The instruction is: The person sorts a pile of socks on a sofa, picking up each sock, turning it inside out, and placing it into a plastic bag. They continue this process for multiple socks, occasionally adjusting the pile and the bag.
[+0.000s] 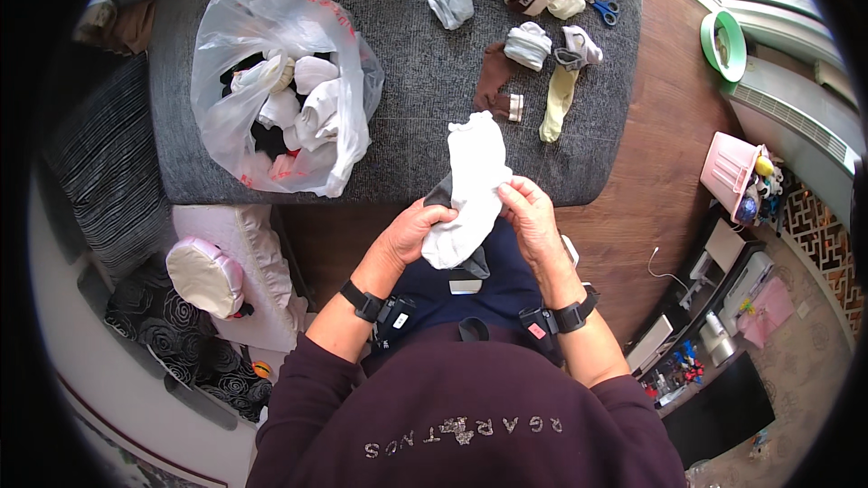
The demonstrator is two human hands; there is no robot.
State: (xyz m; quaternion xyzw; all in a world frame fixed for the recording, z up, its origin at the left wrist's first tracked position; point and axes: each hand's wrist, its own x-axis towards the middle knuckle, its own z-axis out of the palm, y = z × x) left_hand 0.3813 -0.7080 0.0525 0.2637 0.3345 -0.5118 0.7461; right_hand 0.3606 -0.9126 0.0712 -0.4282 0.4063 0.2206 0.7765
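Note:
A white sock (475, 179) hangs between my two hands, above my lap and the near edge of the grey fabric surface (413, 156). My left hand (410, 230) pinches its left side with the thumb on top. On the other side, my right hand (529, 213) grips the edge between thumb and fingers. Dark grey fabric (439, 193) shows behind the white sock; whether it belongs to the same sock I cannot tell. Just beyond lie a brown sock (495, 78) with a folded cuff and a pale yellow sock (559, 105), both flat.
A clear plastic bag (217, 129) with several socks stands on the left. Several rolled socks (527, 46) sit at the far right, near blue-handled scissors (605, 11). On the floor side are a green basin (712, 41) and a pink bin (729, 173). A pink-white cushioned seat (224, 217) adjoins at left.

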